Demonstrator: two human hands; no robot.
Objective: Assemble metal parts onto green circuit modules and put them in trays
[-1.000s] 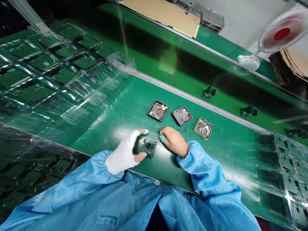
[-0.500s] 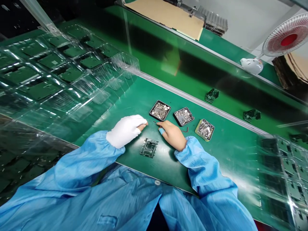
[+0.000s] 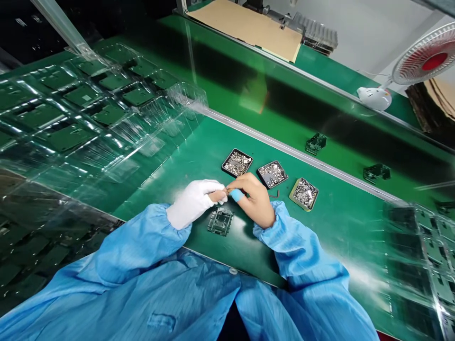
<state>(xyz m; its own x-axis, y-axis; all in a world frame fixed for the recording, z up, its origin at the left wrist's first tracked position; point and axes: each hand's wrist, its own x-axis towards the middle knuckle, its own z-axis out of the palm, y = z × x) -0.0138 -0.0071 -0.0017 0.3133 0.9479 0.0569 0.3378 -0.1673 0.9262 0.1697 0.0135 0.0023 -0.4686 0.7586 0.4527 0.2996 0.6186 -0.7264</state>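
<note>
While the square part point(image 3: 220, 221) lies ungripped on the green table point(image 3: 341, 227), the work appears to be under way rather than finished. What has been fitted to it cannot be made out, and plenty of loose metal bits are held in three small dishes point(image 3: 297, 202) beyond. The fingertips of the gloved left hand point(image 3: 195, 201) and bare right hand point(image 3: 254, 196) are drawn together; whether anything is pinched there cannot be told. The part is placed just below them, nearer the body.
</note>
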